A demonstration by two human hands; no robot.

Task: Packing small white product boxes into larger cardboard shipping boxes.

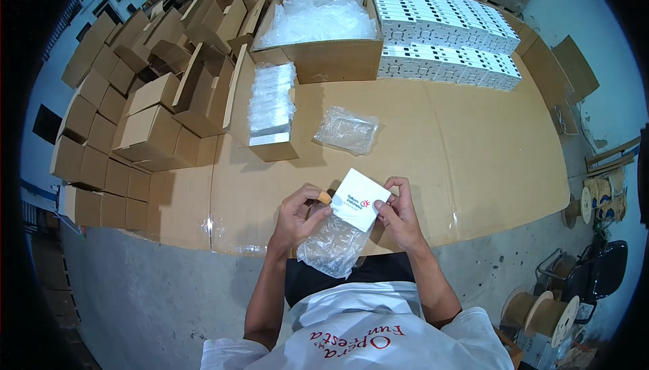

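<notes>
Both hands meet just above the near edge of the cardboard-covered table (473,160). Left hand (297,216) has its fingers curled shut on the mouth of a clear plastic bag (332,245), which hangs down toward the person's lap. Right hand (399,213) pinches the right edge of a small white square box (359,199), thumb on top; the box's lower end sits in the bag's opening. Farther out on the table lies another crumpled clear bag (346,129). Beside it stands an open carton (263,109) packed with wrapped white boxes. Behind are a large carton of plastic bags (318,28), rows of white boxes (446,35), and folded brown cartons (128,113) stacked at the left.
</notes>
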